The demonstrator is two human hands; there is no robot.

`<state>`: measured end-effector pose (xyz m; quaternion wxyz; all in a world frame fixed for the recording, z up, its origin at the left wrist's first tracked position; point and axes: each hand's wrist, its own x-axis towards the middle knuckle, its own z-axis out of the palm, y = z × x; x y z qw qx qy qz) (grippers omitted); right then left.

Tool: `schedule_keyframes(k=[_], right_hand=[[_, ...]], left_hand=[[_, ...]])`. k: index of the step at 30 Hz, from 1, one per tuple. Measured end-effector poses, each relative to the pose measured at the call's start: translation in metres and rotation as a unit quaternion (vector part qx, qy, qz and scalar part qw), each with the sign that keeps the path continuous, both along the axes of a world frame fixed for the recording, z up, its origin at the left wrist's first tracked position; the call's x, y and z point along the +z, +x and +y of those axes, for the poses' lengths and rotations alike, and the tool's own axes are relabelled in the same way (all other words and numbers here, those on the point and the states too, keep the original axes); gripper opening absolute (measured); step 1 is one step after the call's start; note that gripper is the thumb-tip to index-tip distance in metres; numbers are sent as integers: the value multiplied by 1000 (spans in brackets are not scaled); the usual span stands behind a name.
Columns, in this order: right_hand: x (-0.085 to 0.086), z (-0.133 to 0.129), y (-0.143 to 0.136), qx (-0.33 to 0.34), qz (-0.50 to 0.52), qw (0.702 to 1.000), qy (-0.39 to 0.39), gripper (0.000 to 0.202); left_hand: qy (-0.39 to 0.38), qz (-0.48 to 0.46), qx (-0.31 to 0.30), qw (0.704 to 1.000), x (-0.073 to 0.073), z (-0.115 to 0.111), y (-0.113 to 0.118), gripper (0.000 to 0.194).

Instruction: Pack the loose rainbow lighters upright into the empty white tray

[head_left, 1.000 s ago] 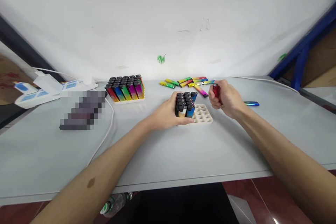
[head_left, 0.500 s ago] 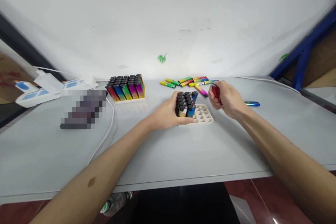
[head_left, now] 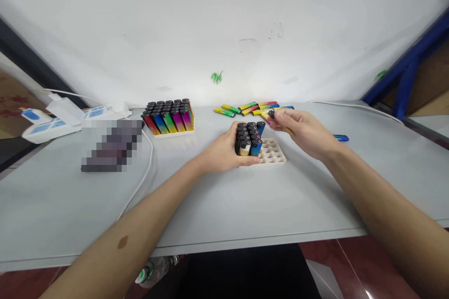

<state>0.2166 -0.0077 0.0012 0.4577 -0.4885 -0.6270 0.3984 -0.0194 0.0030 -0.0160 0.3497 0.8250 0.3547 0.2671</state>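
Observation:
My left hand (head_left: 226,152) is wrapped round the left side of a group of upright lighters (head_left: 249,139) with black tops. They stand in the left part of a white tray (head_left: 273,153), whose right part shows bare holes. My right hand (head_left: 298,131) is closed on a lighter with a black top (head_left: 271,114), above and behind the tray's right side. The fingers cover most of that lighter. Several colourful lighters (head_left: 248,108) lie loose behind the tray. One blue lighter (head_left: 341,138) lies right of my right hand, partly hidden by it.
A full tray of upright lighters (head_left: 169,119) stands at the back left. Left of it are a pixelated dark object (head_left: 114,145), a white power strip (head_left: 52,127) and a white cable (head_left: 145,175). A white wall (head_left: 175,32) rises behind the table.
My right hand has moved left and turned towards the loose lighters. The red lighter seen in it earlier is no longer visible; a black-topped end now shows at the fingertips. My left hand has stayed in place.

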Motion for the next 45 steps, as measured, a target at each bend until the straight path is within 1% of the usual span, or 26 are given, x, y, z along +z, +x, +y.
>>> schedule_keyframes(k=[3, 7, 13, 15, 21, 27, 31, 34, 36, 38, 39, 40, 41, 42, 43, 44, 45], right_hand=[[4, -3, 1, 6, -30, 999, 15, 31], [7, -5, -1, 12, -19, 1000, 18, 31], [5, -6, -4, 51, -10, 999, 1, 27], [3, -6, -4, 54, -13, 998, 2, 26], [2, -6, -5, 42, -39, 998, 21, 29], [2, -5, -4, 30, -74, 996, 33, 31], [3, -7, -4, 24, -79, 996, 45, 32], [7, -9, -7, -4, -93, 994, 55, 33], [10, -10, -8, -43, -119, 990, 56, 33], [12, -8, -2, -115, -184, 974, 62, 37], [12, -6, 5, -163, -234, 956, 66, 38], [11, -3, 14, -215, -293, 929, 69, 38], [9, 1, 25, -271, -357, 891, 69, 37], [6, 5, 37, -308, -410, 857, 47, 37], [3, 9, 50, -332, -450, 829, 13, 38], [-1, 13, 63, -340, -478, 809, -21, 40], [-4, 17, 74, -337, -494, 800, -58, 43]], left_hand=[[-4, -1, 0, 1000, 0, 0, 0, 73], [-6, 1, 2, 1000, 0, 0, 0, 74], [-8, 5, 4, 1000, 0, 0, 0, 75], [-5, 3, 0, 1000, 0, 1, 0, 75], [-12, 14, 3, 1000, 1, 0, 0, 74], [-7, 4, -1, 1000, 0, 0, 0, 73], [-5, 3, -1, 1000, 0, 0, 1, 74], [-3, 1, -3, 1000, 1, 0, 0, 75], [-3, -2, -3, 1000, 1, 0, 0, 76], [-5, 0, -2, 1000, 1, 0, 0, 76], [-7, 2, 0, 1000, 2, -1, 0, 75], [-8, 6, 2, 1000, 2, -1, 0, 75], [-10, 10, 4, 1000, 2, -1, 0, 74], [-13, 15, 5, 1000, 3, -2, 0, 73], [-14, 18, 6, 1000, 3, -2, 0, 74], [-16, 21, 7, 1000, 4, -2, 0, 74], [-17, 23, 8, 1000, 4, -2, 0, 75]])
